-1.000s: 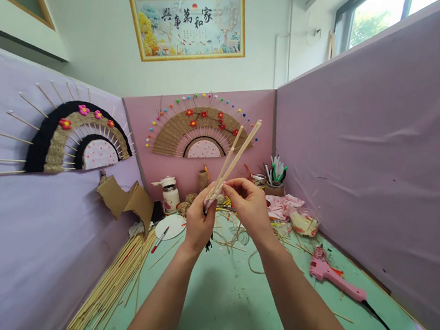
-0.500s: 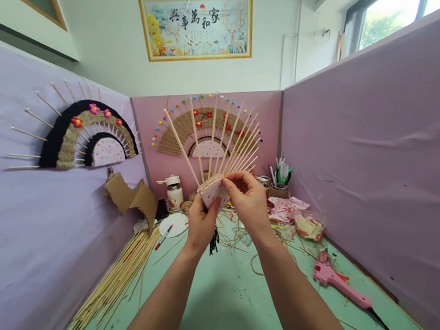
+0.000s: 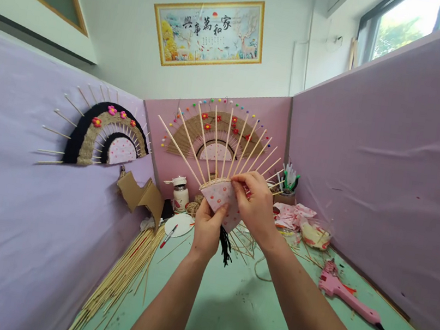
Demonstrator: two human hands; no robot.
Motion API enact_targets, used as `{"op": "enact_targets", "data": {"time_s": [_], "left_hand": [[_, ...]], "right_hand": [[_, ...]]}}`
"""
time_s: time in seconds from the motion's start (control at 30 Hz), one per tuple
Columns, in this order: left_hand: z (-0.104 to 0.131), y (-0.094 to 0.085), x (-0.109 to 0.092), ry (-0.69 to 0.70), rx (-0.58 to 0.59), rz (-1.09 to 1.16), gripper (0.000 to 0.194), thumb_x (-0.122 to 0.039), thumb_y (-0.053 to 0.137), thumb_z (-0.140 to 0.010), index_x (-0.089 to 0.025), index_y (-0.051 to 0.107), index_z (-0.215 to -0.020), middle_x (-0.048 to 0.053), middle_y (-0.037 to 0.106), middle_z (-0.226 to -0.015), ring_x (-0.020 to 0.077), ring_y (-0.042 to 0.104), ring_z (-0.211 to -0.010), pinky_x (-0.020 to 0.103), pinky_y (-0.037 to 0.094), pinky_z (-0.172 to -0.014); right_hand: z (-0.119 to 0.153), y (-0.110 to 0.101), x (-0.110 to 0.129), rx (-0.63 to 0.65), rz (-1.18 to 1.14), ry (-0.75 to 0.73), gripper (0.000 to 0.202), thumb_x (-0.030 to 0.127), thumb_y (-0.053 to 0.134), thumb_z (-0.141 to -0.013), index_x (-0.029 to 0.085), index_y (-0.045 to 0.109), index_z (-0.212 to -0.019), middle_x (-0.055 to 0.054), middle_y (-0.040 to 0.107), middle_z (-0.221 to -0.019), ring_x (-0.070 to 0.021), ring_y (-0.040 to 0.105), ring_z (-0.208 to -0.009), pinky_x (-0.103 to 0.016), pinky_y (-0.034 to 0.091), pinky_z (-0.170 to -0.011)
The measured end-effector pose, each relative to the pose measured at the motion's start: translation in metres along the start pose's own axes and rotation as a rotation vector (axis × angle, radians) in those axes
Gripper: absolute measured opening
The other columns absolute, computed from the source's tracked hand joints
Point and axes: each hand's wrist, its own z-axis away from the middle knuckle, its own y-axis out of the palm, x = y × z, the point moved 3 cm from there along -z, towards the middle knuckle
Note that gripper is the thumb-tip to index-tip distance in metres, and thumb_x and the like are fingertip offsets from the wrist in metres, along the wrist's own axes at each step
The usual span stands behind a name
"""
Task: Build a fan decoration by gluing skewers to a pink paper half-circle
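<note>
A half-made fan [image 3: 218, 191] is held up above the table, its pink flower-print base below and several bare wooden sticks spreading upward. My left hand [image 3: 207, 232] grips the lower left of the base, thumb across the printed cloth. At the upper edge, my right hand [image 3: 254, 203] pinches with thumb and index finger where the sticks meet the cloth; whether a thin strand lies in that pinch is too small to tell. A black tassel [image 3: 225, 247] hangs beneath the base between my hands.
A pink glue gun [image 3: 348, 300] with a cord lies at right. Long thin sticks [image 3: 116, 276] are heaped at left, near a marker [image 3: 168, 236] and a white disc [image 3: 184, 226]. A lidded bottle [image 3: 181, 195] stands behind. Finished fans [image 3: 77, 127] hang on the panels.
The fan has turned to face me more, so its sticks appear spread wider and more of the printed base shows. Both hands still hold it. The view has shifted slightly.
</note>
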Motion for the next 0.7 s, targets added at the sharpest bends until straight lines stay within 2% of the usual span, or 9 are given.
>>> {"op": "enact_targets", "data": {"time_s": [0.2,0.33,0.43,0.6,0.7], "left_hand": [[0.031,-0.02,-0.006,-0.081,-0.138,0.054,0.037,-0.027,0.074,-0.074,-0.019,0.063,-0.108,0.006,0.072,-0.107,0.02,0.067,-0.098,0.033,0.05,-0.089],[0.049,-0.042,-0.005,-0.053,-0.231,0.016,0.04,-0.03,0.075,-0.074,-0.019,0.063,-0.11,0.007,0.071,-0.111,0.021,0.066,-0.103,0.033,0.05,-0.093],[0.057,-0.056,-0.001,-0.055,-0.273,-0.039,0.039,-0.031,0.076,-0.073,-0.019,0.064,-0.109,0.007,0.071,-0.109,0.0212,0.066,-0.103,0.034,0.051,-0.092],[0.062,-0.066,0.006,-0.055,-0.309,-0.021,0.037,-0.032,0.073,-0.076,-0.02,0.063,-0.109,0.007,0.07,-0.109,0.0198,0.067,-0.102,0.035,0.051,-0.092],[0.061,-0.068,0.007,-0.065,-0.327,0.005,0.039,-0.033,0.073,-0.076,-0.019,0.061,-0.111,0.007,0.07,-0.109,0.0196,0.067,-0.101,0.035,0.051,-0.092]], "right_hand": [[0.025,0.018,0.007,0.12,-0.061,-0.064,0.017,0.014,0.049,-0.092,0.019,0.065,-0.093,-0.007,0.066,-0.092,-0.0215,0.059,-0.091,-0.036,0.049,-0.083],[0.046,0.029,0.016,0.09,-0.121,-0.133,0.019,0.012,0.048,-0.093,0.019,0.063,-0.103,-0.008,0.066,-0.097,-0.0205,0.06,-0.095,-0.037,0.049,-0.086],[0.058,0.035,0.019,0.096,-0.159,-0.148,0.02,0.011,0.047,-0.093,0.02,0.064,-0.101,-0.008,0.064,-0.1,-0.0196,0.059,-0.097,-0.037,0.05,-0.087],[0.07,0.04,0.011,0.115,-0.207,-0.073,0.018,0.012,0.049,-0.093,0.021,0.064,-0.098,-0.006,0.064,-0.097,-0.0185,0.061,-0.094,-0.036,0.051,-0.084],[0.076,0.036,0.006,-0.016,-0.186,0.034,0.018,0.013,0.051,-0.092,0.021,0.061,-0.105,-0.007,0.062,-0.101,-0.0195,0.059,-0.094,-0.039,0.05,-0.086]]}}
